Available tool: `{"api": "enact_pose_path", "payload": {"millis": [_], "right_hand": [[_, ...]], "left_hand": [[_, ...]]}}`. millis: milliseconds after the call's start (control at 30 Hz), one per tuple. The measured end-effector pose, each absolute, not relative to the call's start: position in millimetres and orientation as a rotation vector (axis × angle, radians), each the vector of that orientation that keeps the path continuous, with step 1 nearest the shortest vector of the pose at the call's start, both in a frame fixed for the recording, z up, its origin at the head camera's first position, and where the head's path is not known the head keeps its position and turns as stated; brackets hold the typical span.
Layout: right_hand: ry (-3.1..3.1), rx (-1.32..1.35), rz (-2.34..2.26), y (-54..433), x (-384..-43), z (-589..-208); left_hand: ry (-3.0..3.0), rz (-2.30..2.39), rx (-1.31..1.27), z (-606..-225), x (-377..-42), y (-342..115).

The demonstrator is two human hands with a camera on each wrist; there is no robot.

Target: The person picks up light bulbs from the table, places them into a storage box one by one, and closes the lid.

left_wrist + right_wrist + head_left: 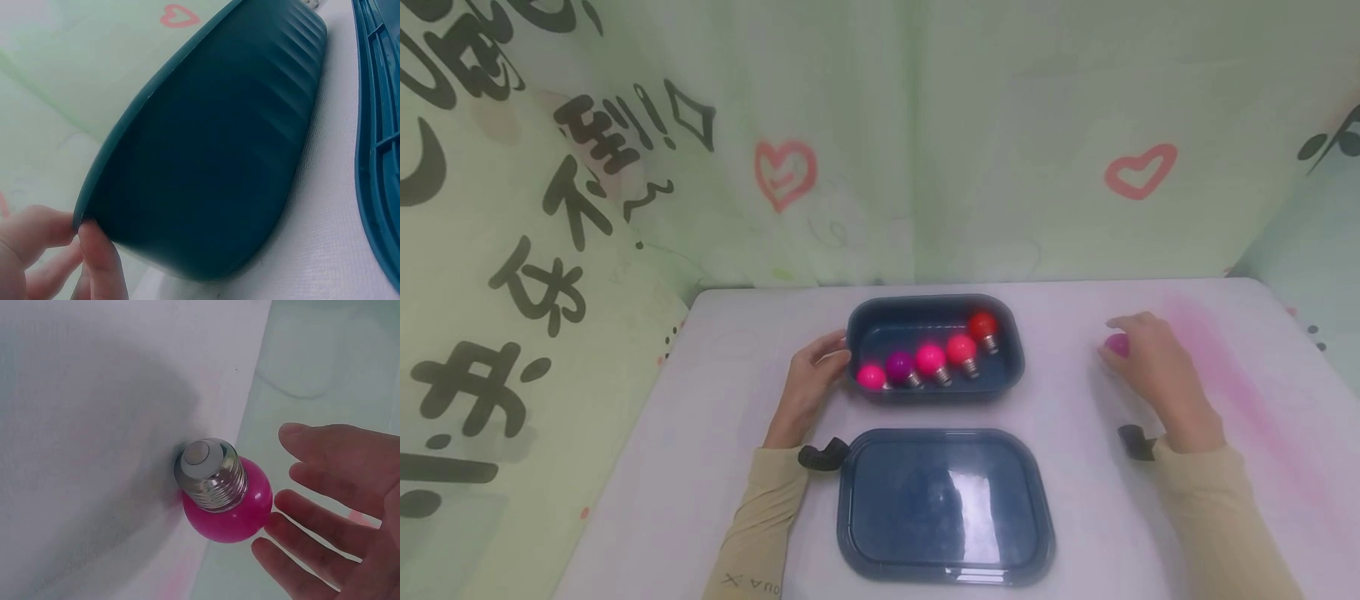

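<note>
With the box's centre as the middle of the dial in the head view, the box (936, 398), dark blue and open-topped, stands on the white table (700, 500) with five bulbs inside. They run in a slanting row from eight o'clock up to between two and three: a pink bulb (872, 377), a purple bulb (900, 365), two more pink bulbs (931, 358) and a red bulb (982, 325), their metal bases turned roughly towards four or five o'clock. At nine o'clock the left hand (814, 367) pinches the box's rim between thumb and fingers; in the left wrist view that grip is at eight o'clock. At three o'clock, well apart from the box, the right hand (1157, 362) is at a loose bulb (232, 519), magenta with a threaded base that points to eleven o'clock in the right wrist view. Its fingers are spread and relaxed rather than wrapped round it, with a fingertip at the bulb's four o'clock side seeming to touch; whether the bulb rests on the table I cannot tell. The lid (925, 508) lies flat at six o'clock, just beside the box. Beige sleeves (1217, 500) cover both forearms, and red hearts (785, 175) mark the green curtain (962, 100) at half past ten and two o'clock.
</note>
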State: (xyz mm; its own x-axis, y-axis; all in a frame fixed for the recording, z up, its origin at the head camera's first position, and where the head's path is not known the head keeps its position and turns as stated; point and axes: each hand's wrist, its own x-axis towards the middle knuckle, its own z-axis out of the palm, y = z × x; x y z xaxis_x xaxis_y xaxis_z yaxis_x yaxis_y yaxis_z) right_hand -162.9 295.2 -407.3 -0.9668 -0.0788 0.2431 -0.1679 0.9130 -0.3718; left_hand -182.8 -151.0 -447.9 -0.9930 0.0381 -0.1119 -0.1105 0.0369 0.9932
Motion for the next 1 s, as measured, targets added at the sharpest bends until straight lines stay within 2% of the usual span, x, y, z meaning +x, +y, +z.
{"api": "enact_pose_path", "payload": {"millis": [1000], "right_hand": [[-2.904, 0.137, 0.678, 301.8, -168.6, -415.9]], "left_hand": [[2.182, 2.1, -0.081, -445.6, -183.0, -151.0]]}}
